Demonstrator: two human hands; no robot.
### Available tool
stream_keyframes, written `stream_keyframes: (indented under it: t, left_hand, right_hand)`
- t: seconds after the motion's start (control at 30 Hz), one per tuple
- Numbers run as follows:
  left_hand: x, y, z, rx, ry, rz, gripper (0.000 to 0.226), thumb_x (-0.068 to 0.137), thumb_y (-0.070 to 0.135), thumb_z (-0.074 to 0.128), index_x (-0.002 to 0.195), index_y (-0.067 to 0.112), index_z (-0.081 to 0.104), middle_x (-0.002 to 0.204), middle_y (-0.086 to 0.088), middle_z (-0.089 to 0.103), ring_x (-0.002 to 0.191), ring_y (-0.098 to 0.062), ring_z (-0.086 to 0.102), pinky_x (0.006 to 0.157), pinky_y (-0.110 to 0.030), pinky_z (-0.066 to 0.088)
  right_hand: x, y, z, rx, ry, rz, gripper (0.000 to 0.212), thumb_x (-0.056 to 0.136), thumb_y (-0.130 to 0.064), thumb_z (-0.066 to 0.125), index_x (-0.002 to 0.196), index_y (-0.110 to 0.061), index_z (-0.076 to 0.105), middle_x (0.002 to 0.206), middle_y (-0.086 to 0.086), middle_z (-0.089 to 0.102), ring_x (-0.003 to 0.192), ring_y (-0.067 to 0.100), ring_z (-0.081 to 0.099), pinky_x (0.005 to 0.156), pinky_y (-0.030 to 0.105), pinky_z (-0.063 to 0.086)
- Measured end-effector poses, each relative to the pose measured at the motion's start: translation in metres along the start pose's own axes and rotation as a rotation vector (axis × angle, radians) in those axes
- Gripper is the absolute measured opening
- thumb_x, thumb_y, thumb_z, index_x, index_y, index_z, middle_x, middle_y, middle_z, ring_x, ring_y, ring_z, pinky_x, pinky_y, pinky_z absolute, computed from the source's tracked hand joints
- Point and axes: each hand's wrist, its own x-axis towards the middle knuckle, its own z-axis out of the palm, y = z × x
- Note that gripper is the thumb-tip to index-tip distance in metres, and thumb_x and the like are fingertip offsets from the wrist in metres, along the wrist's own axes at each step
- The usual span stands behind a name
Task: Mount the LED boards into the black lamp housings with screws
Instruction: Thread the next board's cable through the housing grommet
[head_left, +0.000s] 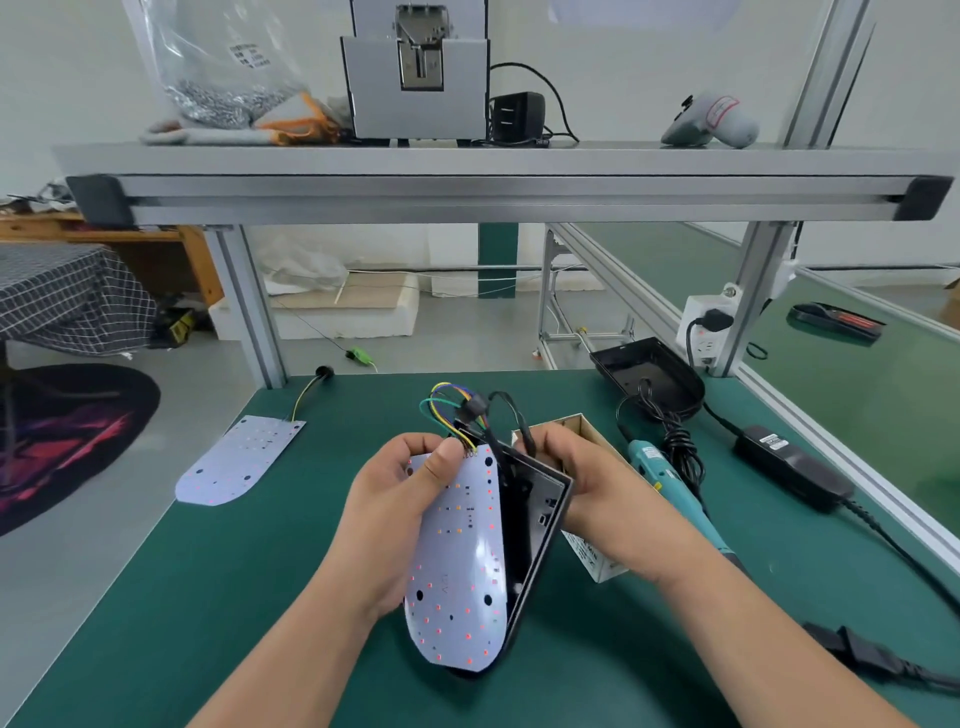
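- Your left hand (395, 514) clasps the upper left edge of the LED board (462, 561), with the thumb pressed flat on its face and the fingers curled behind.
- Your right hand (587, 483) grips the upper right rim of the black lamp housing (535, 525), fingers wrapped over it.
- The board is a thin, glossy white sheet, straight at the top and rounded below. It is dotted with small red and orange LEDs and a few dark holes.
- It stands open from the housing like a book cover, held over the middle of the green mat (208, 597).
- The housing is a matte black shell of the same outline, tipped up on edge.
- Green, yellow and blue wires (441, 402) loop up from the board's top edge.
- A second board (236, 462) lies flat on the mat to the left.
- A teal screwdriver (660, 467) lies just beside your right wrist.
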Motion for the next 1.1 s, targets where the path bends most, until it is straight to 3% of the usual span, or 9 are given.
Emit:
stream_keyframes:
  t: [0.1,0.23,0.33,0.4,0.5,0.63,0.73,0.87,1.1]
  left_hand:
    - [0.004,0.002,-0.005,-0.098,-0.001,-0.010,0.021,0.086,0.035,0.085,0.092,0.018,0.073,0.085,-0.001,0.068,0.069,-0.015,0.063,0.060,-0.027,0.056]
    - [0.010,0.004,-0.014,-0.270,-0.020,0.019,0.024,0.087,0.030,0.082,0.104,0.017,0.072,0.098,-0.005,0.074,0.082,-0.020,0.071,0.070,-0.033,0.061]
    - [0.009,0.002,-0.013,-0.261,-0.131,-0.027,0.041,0.094,0.036,0.076,0.125,0.009,0.072,0.118,-0.012,0.075,0.101,-0.027,0.073,0.088,-0.040,0.062]
    - [0.007,0.002,-0.014,-0.259,-0.197,-0.065,0.043,0.091,0.040,0.081,0.120,0.010,0.074,0.113,-0.009,0.074,0.099,-0.026,0.073,0.087,-0.040,0.061]
    - [0.008,0.000,-0.019,-0.265,-0.213,-0.096,0.052,0.078,0.045,0.091,0.115,0.012,0.077,0.106,-0.008,0.075,0.092,-0.025,0.073,0.083,-0.038,0.062]
    - [0.008,-0.005,-0.018,-0.201,-0.191,-0.121,0.049,0.084,0.042,0.083,0.115,0.005,0.077,0.109,-0.015,0.075,0.095,-0.030,0.073,0.088,-0.042,0.060]
    - [0.006,-0.004,-0.015,-0.083,-0.191,-0.107,0.054,0.088,0.045,0.081,0.121,0.003,0.071,0.116,-0.016,0.072,0.101,-0.030,0.069,0.093,-0.043,0.053]
    - [0.003,0.004,-0.017,0.012,-0.206,-0.138,0.051,0.089,0.048,0.077,0.121,0.009,0.070,0.115,-0.010,0.074,0.101,-0.027,0.068,0.094,-0.044,0.048]
    - [-0.002,0.008,-0.018,0.128,-0.267,-0.181,0.058,0.088,0.059,0.072,0.121,0.012,0.071,0.120,-0.012,0.077,0.102,-0.026,0.072,0.093,-0.043,0.053]
  right_hand:
    - [0.002,0.002,-0.006,-0.097,0.140,0.077,0.019,0.090,-0.026,0.079,0.094,-0.020,0.062,0.082,-0.011,0.062,0.077,0.005,0.053,0.072,0.033,0.045]
    - [0.004,0.003,-0.008,-0.202,0.340,0.183,0.021,0.088,-0.033,0.079,0.090,-0.023,0.062,0.081,-0.008,0.067,0.071,0.004,0.055,0.069,0.035,0.048]
    - [0.006,-0.001,0.014,-0.017,0.266,0.210,0.012,0.088,-0.019,0.067,0.098,-0.019,0.071,0.088,0.003,0.074,0.075,0.012,0.059,0.073,0.053,0.054]
    - [0.005,-0.003,0.028,0.074,0.198,0.212,0.022,0.091,-0.011,0.062,0.107,-0.018,0.075,0.101,0.009,0.079,0.086,0.016,0.065,0.082,0.057,0.058]
    - [0.003,-0.002,0.041,0.197,0.128,0.273,0.027,0.088,-0.018,0.059,0.110,-0.018,0.075,0.108,0.022,0.076,0.091,0.028,0.067,0.074,0.055,0.055]
    - [0.004,0.008,0.040,0.334,0.096,0.318,0.024,0.099,-0.005,0.054,0.113,-0.005,0.074,0.114,0.035,0.071,0.102,0.058,0.067,0.094,0.077,0.050]
    - [0.004,0.007,0.037,0.434,0.081,0.338,0.024,0.106,-0.020,0.058,0.121,-0.016,0.077,0.125,0.016,0.075,0.120,0.039,0.070,0.109,0.069,0.046]
    - [0.004,0.010,0.036,0.448,0.046,0.407,0.027,0.106,-0.020,0.056,0.124,-0.010,0.074,0.130,0.023,0.072,0.127,0.046,0.064,0.113,0.068,0.043]
    - [0.007,0.001,0.029,0.496,0.063,0.379,0.021,0.103,-0.012,0.061,0.111,-0.015,0.080,0.118,0.020,0.077,0.103,0.028,0.072,0.093,0.047,0.055]
